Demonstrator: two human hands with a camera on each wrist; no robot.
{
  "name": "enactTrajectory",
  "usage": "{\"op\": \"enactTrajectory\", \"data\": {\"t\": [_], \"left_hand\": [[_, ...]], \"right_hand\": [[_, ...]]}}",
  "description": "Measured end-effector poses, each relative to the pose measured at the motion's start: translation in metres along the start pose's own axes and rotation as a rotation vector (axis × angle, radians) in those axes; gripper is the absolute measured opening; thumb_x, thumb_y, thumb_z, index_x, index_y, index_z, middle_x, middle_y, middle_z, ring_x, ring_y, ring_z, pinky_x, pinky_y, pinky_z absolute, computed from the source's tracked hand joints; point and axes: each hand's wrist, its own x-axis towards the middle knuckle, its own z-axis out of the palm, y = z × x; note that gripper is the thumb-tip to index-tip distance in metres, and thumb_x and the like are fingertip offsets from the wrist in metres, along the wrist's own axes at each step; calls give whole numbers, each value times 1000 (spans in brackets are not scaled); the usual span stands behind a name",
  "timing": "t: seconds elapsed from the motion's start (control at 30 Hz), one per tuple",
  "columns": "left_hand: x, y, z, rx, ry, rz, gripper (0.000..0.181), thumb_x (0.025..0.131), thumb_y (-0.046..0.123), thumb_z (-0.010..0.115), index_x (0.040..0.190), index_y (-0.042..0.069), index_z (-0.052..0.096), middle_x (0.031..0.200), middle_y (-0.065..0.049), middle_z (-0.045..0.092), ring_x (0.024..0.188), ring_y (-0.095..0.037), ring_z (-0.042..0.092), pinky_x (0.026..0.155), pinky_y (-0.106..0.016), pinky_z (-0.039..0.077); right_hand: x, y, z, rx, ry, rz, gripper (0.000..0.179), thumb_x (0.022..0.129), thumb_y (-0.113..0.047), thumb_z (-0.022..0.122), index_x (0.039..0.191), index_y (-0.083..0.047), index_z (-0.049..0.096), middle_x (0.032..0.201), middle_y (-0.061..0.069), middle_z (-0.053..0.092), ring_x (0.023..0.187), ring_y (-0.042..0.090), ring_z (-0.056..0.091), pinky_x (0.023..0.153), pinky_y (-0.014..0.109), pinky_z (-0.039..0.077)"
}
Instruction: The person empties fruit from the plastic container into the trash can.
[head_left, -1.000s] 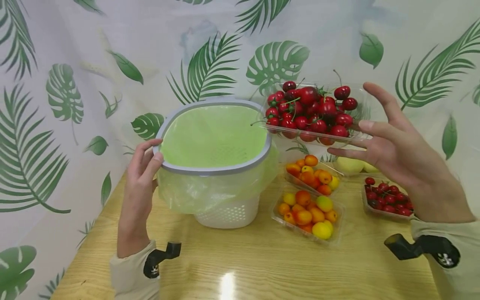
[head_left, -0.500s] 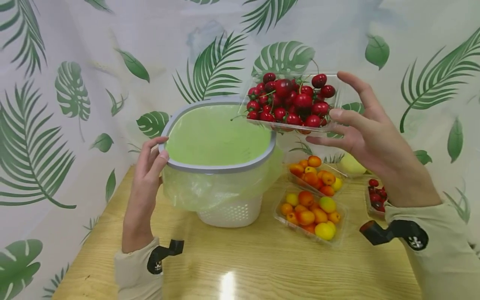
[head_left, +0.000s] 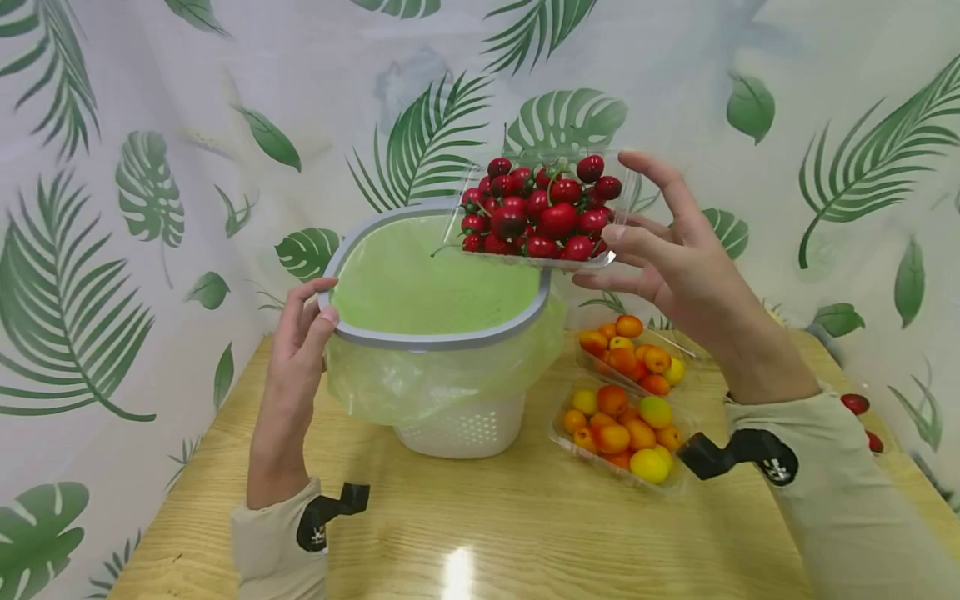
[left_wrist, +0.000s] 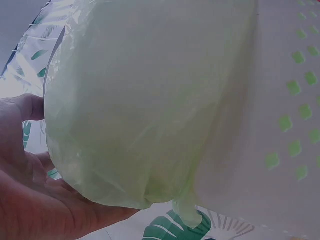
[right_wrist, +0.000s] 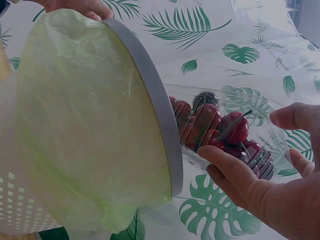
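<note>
My right hand (head_left: 675, 237) grips the right end of a clear plastic punnet (head_left: 450, 229) full of red cherries (head_left: 536, 212). It holds the punnet tilted over the right rear part of a bin (head_left: 465, 429). The bin is white and perforated, with a grey rim (head_left: 442, 340) and a pale green bag (head_left: 405, 283) lining it and folded over the outside. My left hand (head_left: 296, 354) pinches the rim at its left side. In the right wrist view, fingers spread under the punnet (right_wrist: 275, 125) and the thumb is on its edge. From the left wrist, the bag (left_wrist: 125, 110) covers most of the view.
Two clear punnets of orange and yellow fruit (head_left: 615, 433) stand on the wooden table (head_left: 375, 525), right of the bin. Another red-fruit punnet farther right is mostly hidden by my right sleeve (head_left: 832, 475). A leaf-patterned sheet (head_left: 225, 83) hangs close behind the bin.
My right hand has carried the cherry punnet left, from the bin's right side to over its opening. My left hand has kept its hold on the rim.
</note>
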Motion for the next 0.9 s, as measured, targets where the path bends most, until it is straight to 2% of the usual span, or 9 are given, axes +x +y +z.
{"op": "enactTrajectory", "data": {"t": [0.07,0.13,0.33,0.6,0.67,0.8,0.9], "left_hand": [[0,-1,0,7,2,-8,38,109,25,47,145,13,46,146,-8,51,117,-25,53,89,-35,48],[0,-1,0,16,3,-17,39,109,26,46,145,14,46,147,-6,50,119,-23,53,91,-37,47],[0,-1,0,20,-1,-8,40,109,26,46,146,13,44,148,-8,49,122,-27,51,95,-42,44],[2,-3,1,22,-8,10,39,109,25,46,146,12,44,151,-10,46,128,-31,49,101,-53,39],[2,-3,1,23,-10,13,39,109,25,46,146,12,44,151,-11,46,128,-31,48,101,-53,38],[2,-3,0,25,-9,15,39,109,25,46,146,12,44,150,-12,47,124,-31,49,97,-43,41],[1,-3,-1,32,-7,14,39,109,26,45,146,12,44,149,-12,47,121,-30,49,92,-38,41]], "right_hand": [[2,3,2,-16,3,-6,67,102,1,57,155,-35,37,158,21,19,135,46,43,81,49,56],[4,6,4,-49,11,-18,68,101,0,59,156,-33,36,158,19,21,134,44,43,79,48,56],[9,10,10,-127,31,-51,71,98,-2,65,156,-32,37,163,14,16,149,40,21,77,46,57],[6,14,11,-128,37,-81,71,98,0,64,157,-29,36,165,13,14,151,39,17,77,43,58],[7,16,11,-129,34,-95,71,98,1,64,157,-28,36,164,14,15,149,40,22,78,43,58],[10,19,12,-172,21,-126,71,98,0,64,157,-29,37,156,18,26,133,45,43,78,45,57],[12,22,13,-201,10,-146,71,98,-1,65,156,-30,38,150,19,31,125,47,49,78,45,57]]}}
